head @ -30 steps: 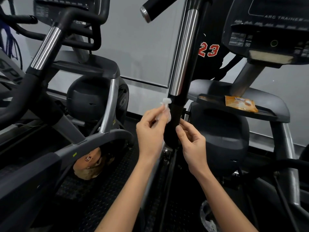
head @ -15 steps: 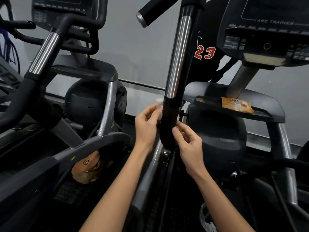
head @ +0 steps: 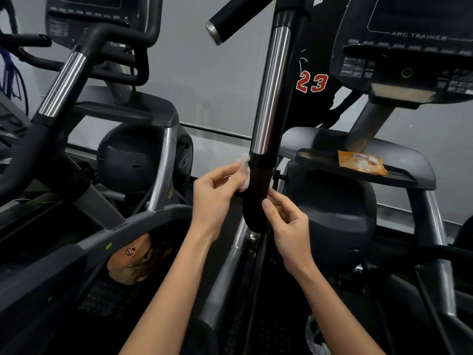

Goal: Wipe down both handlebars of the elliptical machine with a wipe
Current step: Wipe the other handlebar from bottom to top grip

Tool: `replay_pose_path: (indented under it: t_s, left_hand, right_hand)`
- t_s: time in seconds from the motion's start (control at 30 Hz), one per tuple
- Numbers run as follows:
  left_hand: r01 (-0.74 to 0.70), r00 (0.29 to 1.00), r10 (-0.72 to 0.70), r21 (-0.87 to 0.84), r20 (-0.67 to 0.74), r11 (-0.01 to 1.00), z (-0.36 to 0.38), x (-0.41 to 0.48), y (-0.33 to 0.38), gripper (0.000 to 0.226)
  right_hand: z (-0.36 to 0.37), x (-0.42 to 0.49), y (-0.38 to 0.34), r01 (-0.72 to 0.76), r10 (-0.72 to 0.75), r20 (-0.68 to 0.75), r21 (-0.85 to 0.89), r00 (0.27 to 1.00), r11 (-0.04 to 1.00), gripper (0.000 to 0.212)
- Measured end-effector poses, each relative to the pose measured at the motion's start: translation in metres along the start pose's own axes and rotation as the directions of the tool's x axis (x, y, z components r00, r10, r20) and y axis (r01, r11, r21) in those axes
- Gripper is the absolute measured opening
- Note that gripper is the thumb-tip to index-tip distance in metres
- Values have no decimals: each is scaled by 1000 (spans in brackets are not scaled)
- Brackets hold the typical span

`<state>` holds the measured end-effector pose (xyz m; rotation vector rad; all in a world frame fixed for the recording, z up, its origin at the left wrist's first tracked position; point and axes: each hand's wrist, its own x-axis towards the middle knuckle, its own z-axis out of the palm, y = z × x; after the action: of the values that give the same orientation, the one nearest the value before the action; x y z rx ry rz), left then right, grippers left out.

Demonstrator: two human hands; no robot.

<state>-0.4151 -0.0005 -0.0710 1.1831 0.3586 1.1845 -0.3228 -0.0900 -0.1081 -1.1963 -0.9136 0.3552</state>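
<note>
A white wipe [head: 244,172] is bunched against the left side of the handlebar [head: 266,129], on its black lower sleeve just below the chrome section. The left hand [head: 215,193] pinches the wipe between thumb and fingertips, pressing it to the bar, so the wipe sits at that hand's fingertips, between hand and bar. The right hand [head: 286,221] is on the bar's other side, a little lower, its fingers curled and its thumb touching the black sleeve; it holds nothing visible.

The handlebar runs nearly upright, leaning slightly right toward the top, its long axis from the pivot near the hands up out of frame.

To the right, the machine's black tray [head: 399,175] holds an orange wipe pack [head: 361,162], lying flat. Above it is the console [head: 409,47]. A black jersey [head: 312,83] with a red 23 hangs behind the bar.
</note>
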Motion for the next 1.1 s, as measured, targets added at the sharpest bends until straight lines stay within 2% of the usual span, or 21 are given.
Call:
replay_pose_path:
  t_s: [0.07, 0.13, 0.2, 0.23, 0.3, 0.37, 0.43, 0.5, 0.57, 0.6, 0.73, 0.8, 0.9, 0.93, 1.0, 1.07, 1.1]
  left_hand:
    - [-164, 984, 171, 143, -42, 976, 2, -10, -3, 19]
    - [-382, 915, 404, 353, 13, 854, 3, -18, -7, 22]
    - [-497, 843, 535, 463, 56, 734, 4, -20, -14, 21]
    - [-478, 850, 527, 453, 22, 752, 4, -20, -15, 21]
    - [-331, 922, 377, 328, -86, 885, 8, -17, -11, 22]
    - [-223, 960, 255, 233, -117, 947, 10, -13, -10, 19]
    - [-294, 935, 338, 301, -109, 907, 10, -16, -10, 22]
    - [-433, 866, 498, 434, -41, 790, 11, -23, -13, 23]
    - [-519, 807, 589, 508, 27, 688, 10, -28, -18, 23]
    - [-515, 809, 587, 508, 22, 691, 9, -26, -19, 23]
    - [-356, 902, 423, 400, -89, 844, 8, -9, -15, 21]
    - [-390, 880, 466, 424, -89, 817, 9, -13, -15, 22]
    - [-540, 782, 622, 515, 16, 665, 13, -24, -20, 23]
    - [-556, 773, 633, 514, 32, 653, 13, -24, -21, 24]
    - [-488, 826, 562, 453, -36, 746, 12, -19, -20, 23]
    - [-361, 900, 422, 358, -110, 861, 12, -12, -19, 18]
    - [-330, 913, 390, 346, -120, 878, 12, -12, -19, 17]
  right_hand:
    - [0, 0, 2, -2, 2, -13, -3, 1000, 1000, 26]
    - [0, 1, 4, -6, 6, -29, -8, 1000, 1000, 26]
    - [0, 0, 4, -8, 7, -32, -15, 999, 1000, 27]
    - [1, 0, 4, -6, 6, -25, -14, 1000, 1000, 28]
    - [0, 1, 3, -3, 3, -11, 1, 1000, 1000, 27]
    - [-1, 1, 4, -6, 6, -4, 4, 1000, 1000, 28]
    - [-1, 1, 4, -10, 10, -9, 5, 1000, 1000, 29]
    - [-1, 2, 5, -12, 12, -18, 0, 1000, 1000, 30]
    - [-1, 2, 6, -11, 11, -18, -14, 1000, 1000, 28]
    - [-1, 2, 6, -9, 9, -16, -12, 1000, 1000, 28]
    - [-1, 1, 4, 5, -5, -6, -7, 1000, 1000, 26]
    - [0, 1, 4, 5, -5, -5, -7, 1000, 1000, 26]
    - [-1, 2, 5, -2, 2, -20, -25, 1000, 1000, 27]
    - [-1, 2, 5, -4, 3, -20, -29, 1000, 1000, 27]
    - [-1, 1, 5, -4, 4, -16, -26, 1000, 1000, 33]
    - [-1, 1, 5, -4, 4, -16, -24, 1000, 1000, 33]
    - [-1, 1, 6, -4, 3, -15, -31, 1000, 1000, 31]
